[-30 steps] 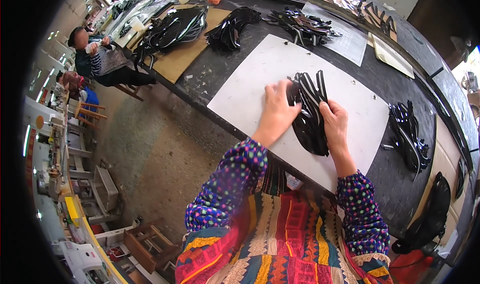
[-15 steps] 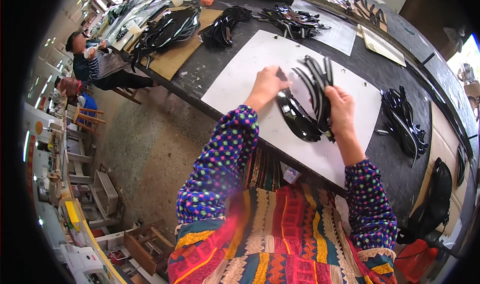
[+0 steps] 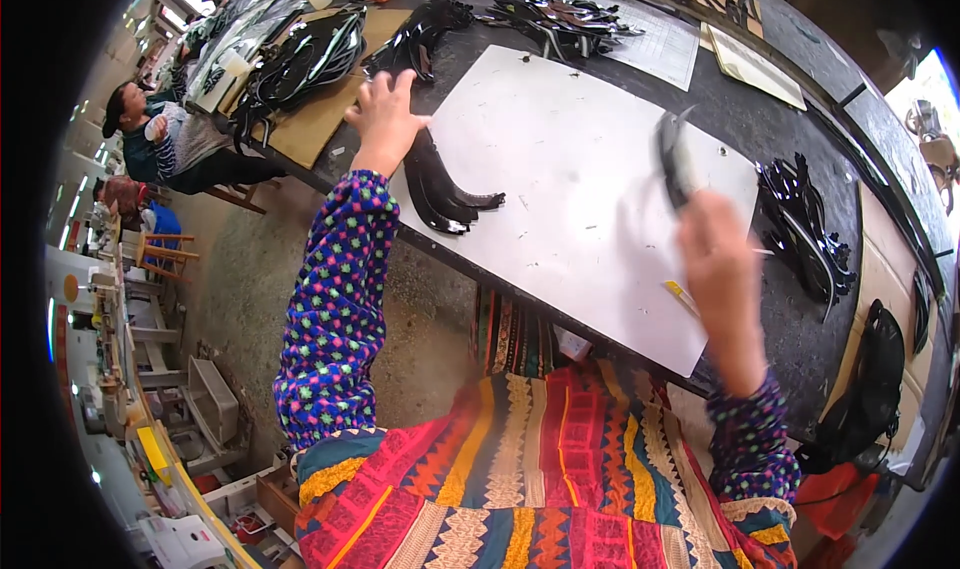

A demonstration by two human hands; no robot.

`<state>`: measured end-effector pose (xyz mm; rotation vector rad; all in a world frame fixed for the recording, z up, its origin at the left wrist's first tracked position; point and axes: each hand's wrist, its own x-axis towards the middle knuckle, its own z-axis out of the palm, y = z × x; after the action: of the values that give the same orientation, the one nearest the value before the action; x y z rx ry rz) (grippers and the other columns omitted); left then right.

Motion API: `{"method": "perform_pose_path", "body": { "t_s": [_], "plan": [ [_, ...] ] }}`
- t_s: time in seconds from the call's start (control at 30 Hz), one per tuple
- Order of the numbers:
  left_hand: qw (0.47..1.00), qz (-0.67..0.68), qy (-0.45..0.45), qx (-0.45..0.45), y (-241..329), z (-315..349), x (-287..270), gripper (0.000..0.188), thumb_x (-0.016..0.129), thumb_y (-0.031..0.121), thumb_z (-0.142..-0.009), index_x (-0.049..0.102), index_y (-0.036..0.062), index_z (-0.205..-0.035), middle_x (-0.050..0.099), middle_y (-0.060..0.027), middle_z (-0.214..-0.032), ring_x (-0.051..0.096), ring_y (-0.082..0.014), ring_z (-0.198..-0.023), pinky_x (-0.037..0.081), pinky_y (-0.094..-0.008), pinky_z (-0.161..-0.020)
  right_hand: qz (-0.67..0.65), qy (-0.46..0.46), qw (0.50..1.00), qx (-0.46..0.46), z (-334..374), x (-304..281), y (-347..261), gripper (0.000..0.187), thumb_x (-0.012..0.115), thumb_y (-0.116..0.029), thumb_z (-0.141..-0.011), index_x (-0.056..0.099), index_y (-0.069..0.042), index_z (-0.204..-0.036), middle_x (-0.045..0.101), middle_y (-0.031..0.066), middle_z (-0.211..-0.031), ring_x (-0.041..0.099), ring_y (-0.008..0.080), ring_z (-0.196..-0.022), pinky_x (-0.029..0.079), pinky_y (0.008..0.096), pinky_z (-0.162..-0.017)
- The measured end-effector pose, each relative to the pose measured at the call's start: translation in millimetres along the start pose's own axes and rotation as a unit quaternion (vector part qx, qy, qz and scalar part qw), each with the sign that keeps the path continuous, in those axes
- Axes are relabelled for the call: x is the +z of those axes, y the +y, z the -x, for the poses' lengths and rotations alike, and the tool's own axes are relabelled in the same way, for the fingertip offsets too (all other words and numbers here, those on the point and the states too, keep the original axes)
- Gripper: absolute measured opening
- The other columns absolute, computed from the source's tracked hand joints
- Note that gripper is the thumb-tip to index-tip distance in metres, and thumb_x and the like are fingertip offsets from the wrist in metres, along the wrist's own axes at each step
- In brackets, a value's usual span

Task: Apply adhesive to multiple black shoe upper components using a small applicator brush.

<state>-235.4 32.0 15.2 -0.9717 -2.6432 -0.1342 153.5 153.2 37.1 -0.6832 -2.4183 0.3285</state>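
Observation:
My left hand (image 3: 388, 119) is open with fingers spread, just over the left edge of the white board (image 3: 590, 169). Below its fingers lies a small stack of glossy black curved strips (image 3: 440, 191), resting across the board's near left edge. Behind that hand sits a larger bundle of black strips (image 3: 425, 34). My right hand (image 3: 718, 259), smeared by motion, is closed on a few black strips (image 3: 670, 159) that stick up from it over the board's right side. Beside it a yellow-handled tool (image 3: 682, 296) lies on the board, partly hidden by the hand.
More black strip piles lie at the back (image 3: 560, 24), at the right (image 3: 805, 229) and on cardboard at far left (image 3: 310, 59). A paper sheet (image 3: 650, 44) and a pad (image 3: 755, 69) lie behind the board. Another person (image 3: 150, 144) sits at the table's left.
My hands have moved apart: the left went left, away from the strips, and the right drew to the right with a few strips. A stack of strips now lies at the board's left edge.

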Motion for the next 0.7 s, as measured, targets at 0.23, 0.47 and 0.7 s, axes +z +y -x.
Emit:
{"method": "perform_pose_path", "body": {
  "t_s": [0.23, 0.47, 0.7],
  "plan": [
    [0.882, 0.386, 0.078, 0.258, 83, 88, -18, 0.038, 0.073, 0.020, -0.085, 0.065, 0.0184, -0.122, 0.056, -0.0045, -0.136, 0.049, -0.0236, -0.128, 0.030, -0.0431, -0.106, -0.041, -0.060, 0.997, 0.029, 49, 17, -39, 0.029, 0.068, -0.011, -0.091, 0.062, 0.004, -0.115, 0.062, 0.0200, -0.113, 0.062, 0.0338, -0.101, 0.052, 0.0421, -0.085],
    [0.830, 0.370, -0.031, 0.416, 104, 156, -12, 0.032, 0.076, 0.023, -0.084, 0.068, 0.0177, -0.114, 0.060, -0.0007, -0.130, 0.053, -0.0187, -0.121, 0.029, -0.0409, -0.104, -0.056, -0.107, 0.979, 0.163, 83, -19, 5, 0.025, 0.069, 0.001, -0.086, 0.063, 0.000, -0.111, 0.063, 0.0152, -0.104, 0.059, 0.0320, -0.099, 0.049, 0.0401, -0.086],
    [0.830, 0.358, -0.061, 0.424, 120, 153, -6, 0.038, 0.075, 0.027, -0.084, 0.067, 0.0184, -0.119, 0.058, 0.0024, -0.128, 0.051, -0.0176, -0.119, 0.030, -0.0395, -0.100, -0.035, -0.117, 0.976, 0.181, 89, -18, 10, 0.020, 0.065, 0.005, -0.086, 0.060, 0.000, -0.104, 0.060, 0.0132, -0.099, 0.057, 0.0300, -0.092, 0.048, 0.0386, -0.081]
  ]
}}
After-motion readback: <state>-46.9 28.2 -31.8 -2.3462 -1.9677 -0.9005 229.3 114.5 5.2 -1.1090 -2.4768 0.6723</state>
